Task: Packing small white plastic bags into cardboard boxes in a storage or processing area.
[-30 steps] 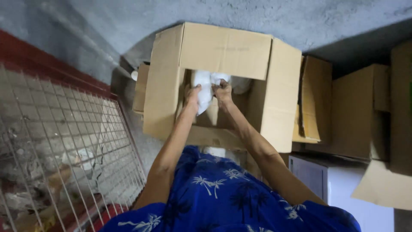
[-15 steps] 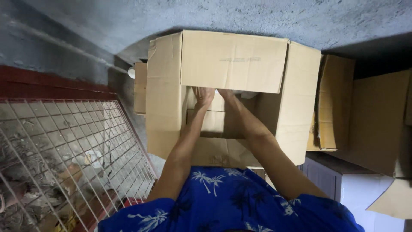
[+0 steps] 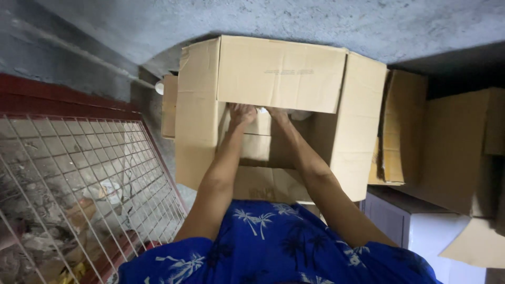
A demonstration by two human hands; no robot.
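Beside a white wire-mesh cage at far left, a large brown cardboard box stood open on the grey concrete floor. Both arms reached inside: the left hand and right hand were partly hidden under the far flap, their grip impossible to tell. More flattened brown cartons leaned at right.

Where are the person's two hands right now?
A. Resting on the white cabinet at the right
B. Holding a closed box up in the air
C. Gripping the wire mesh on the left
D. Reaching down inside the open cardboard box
D: both forearms run into the open cardboard box, with the left hand and right hand partly tucked under its far flap; whether they grip anything is hidden.
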